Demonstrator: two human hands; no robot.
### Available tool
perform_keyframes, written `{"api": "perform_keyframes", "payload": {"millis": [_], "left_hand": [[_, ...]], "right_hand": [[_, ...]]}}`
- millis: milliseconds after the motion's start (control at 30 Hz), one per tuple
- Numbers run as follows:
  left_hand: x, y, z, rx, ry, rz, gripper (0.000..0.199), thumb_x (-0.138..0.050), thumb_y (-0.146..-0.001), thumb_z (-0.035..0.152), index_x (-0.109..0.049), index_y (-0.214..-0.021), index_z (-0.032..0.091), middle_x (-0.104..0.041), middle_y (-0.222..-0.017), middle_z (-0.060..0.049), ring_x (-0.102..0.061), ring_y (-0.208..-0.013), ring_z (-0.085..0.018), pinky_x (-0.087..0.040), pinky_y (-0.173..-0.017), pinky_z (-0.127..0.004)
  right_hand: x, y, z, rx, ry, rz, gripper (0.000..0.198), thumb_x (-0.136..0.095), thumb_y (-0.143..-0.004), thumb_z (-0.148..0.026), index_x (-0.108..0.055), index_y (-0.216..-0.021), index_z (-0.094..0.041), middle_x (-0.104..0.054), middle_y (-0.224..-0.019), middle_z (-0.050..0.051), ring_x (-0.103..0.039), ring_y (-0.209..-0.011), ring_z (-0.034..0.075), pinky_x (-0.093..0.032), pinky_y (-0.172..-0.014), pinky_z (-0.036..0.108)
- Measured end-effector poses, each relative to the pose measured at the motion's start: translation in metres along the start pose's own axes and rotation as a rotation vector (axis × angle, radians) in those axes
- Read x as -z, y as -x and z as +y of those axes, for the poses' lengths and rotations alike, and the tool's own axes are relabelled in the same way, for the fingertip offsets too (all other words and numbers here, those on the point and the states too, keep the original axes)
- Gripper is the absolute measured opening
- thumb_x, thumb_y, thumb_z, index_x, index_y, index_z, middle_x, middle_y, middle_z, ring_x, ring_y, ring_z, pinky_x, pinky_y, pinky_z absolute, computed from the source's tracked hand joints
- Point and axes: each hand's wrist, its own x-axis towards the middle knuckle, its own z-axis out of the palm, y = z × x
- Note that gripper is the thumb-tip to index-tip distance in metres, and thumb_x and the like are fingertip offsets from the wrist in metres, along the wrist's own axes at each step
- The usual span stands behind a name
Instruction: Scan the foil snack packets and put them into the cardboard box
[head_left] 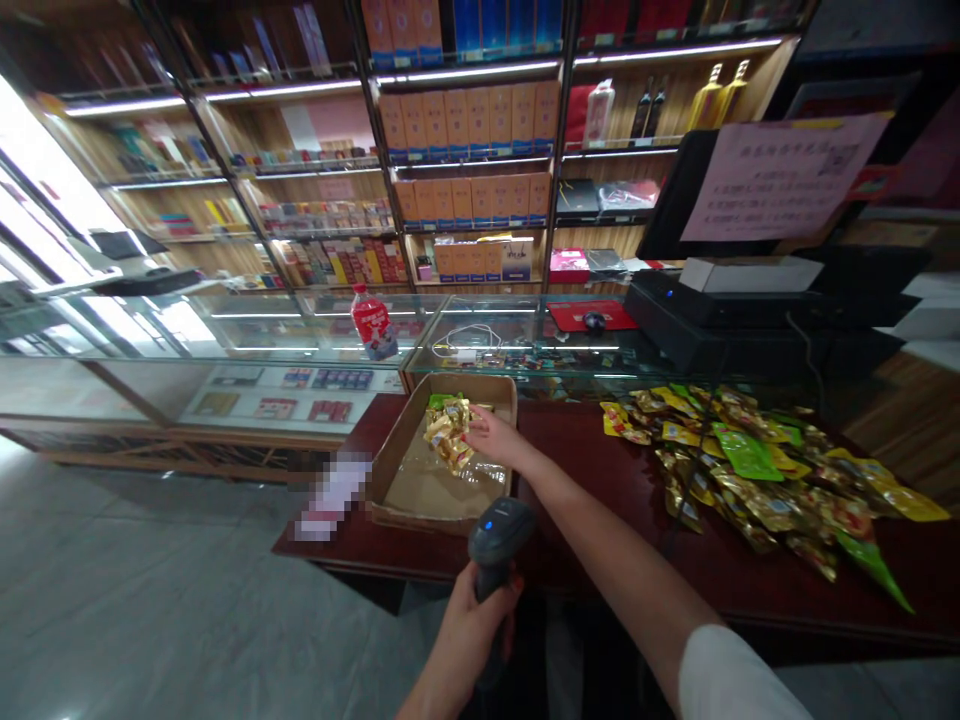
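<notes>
My left hand (480, 620) is wrapped around the handle of a dark barcode scanner (501, 530), which has a small blue light lit on its head. My right hand (491, 438) reaches into a shallow cardboard box (390, 470) and has its fingers on a gold snack packet (456, 420); the fingertips are partly hidden behind it. More gold packets and a green one lie under and beside it in the box. To the right, a large heap of gold, yellow and green snack packets (750, 460) covers part of the dark red table (577, 470).
A blurred-out flat item (334, 497) lies left of the box. Behind stands a glass counter (300, 325) with a red-capped bottle (373, 322), a white cable (469, 340) and a mouse (594, 322) on a red mat. A monitor (675, 190) with a paper sheet stands at right.
</notes>
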Motion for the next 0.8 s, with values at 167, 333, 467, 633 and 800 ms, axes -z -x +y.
{"api": "perform_keyframes", "payload": {"millis": [167,333,467,633,800], "left_hand": [[-0.002,-0.002,-0.001,-0.002,-0.010,-0.029,0.047,-0.081,-0.067,0.052,-0.059,-0.089,0.018,-0.051,-0.047,0.008,-0.042,-0.029,-0.008,-0.031,-0.032,-0.019],[-0.011,-0.007,-0.005,0.005,-0.031,-0.084,0.046,-0.080,-0.066,0.055,-0.057,-0.084,0.018,-0.050,-0.046,0.008,-0.039,-0.029,-0.008,-0.030,-0.030,-0.019],[-0.018,-0.005,-0.008,-0.006,-0.030,-0.096,0.047,-0.081,-0.062,0.055,-0.056,-0.081,0.019,-0.047,-0.046,0.009,-0.037,-0.028,-0.007,-0.027,-0.030,-0.019],[-0.018,-0.001,-0.009,-0.020,-0.051,-0.102,0.043,-0.081,-0.064,0.051,-0.056,-0.079,0.019,-0.050,-0.052,0.008,-0.039,-0.030,-0.006,-0.028,-0.031,-0.019],[-0.019,-0.004,-0.011,-0.006,-0.046,-0.089,0.044,-0.079,-0.064,0.053,-0.055,-0.081,0.020,-0.050,-0.049,0.008,-0.038,-0.028,-0.007,-0.028,-0.030,-0.020]], "right_hand": [[0.046,0.027,0.017,0.067,0.289,0.311,0.033,-0.060,-0.087,-0.022,-0.070,-0.118,-0.025,-0.076,-0.112,0.005,-0.073,-0.098,0.019,-0.058,-0.092,0.036],[0.139,0.062,0.040,-0.079,0.565,0.599,0.051,-0.049,-0.091,-0.026,-0.058,-0.137,-0.007,-0.057,-0.143,0.025,-0.046,-0.139,0.035,-0.030,-0.117,0.058],[0.179,0.067,0.064,-0.340,1.114,0.560,0.066,-0.052,-0.093,-0.036,-0.046,-0.147,0.001,-0.043,-0.155,0.028,-0.022,-0.151,0.043,-0.005,-0.119,0.066],[0.168,0.079,0.078,-0.293,1.293,0.461,0.062,-0.046,-0.098,-0.042,-0.049,-0.146,-0.003,-0.054,-0.147,0.025,-0.036,-0.145,0.039,0.003,-0.118,0.066],[0.123,0.130,0.078,-0.037,1.207,0.484,0.040,-0.045,-0.101,-0.040,-0.060,-0.130,-0.018,-0.071,-0.119,0.013,-0.058,-0.117,0.029,-0.001,-0.117,0.066]]}}
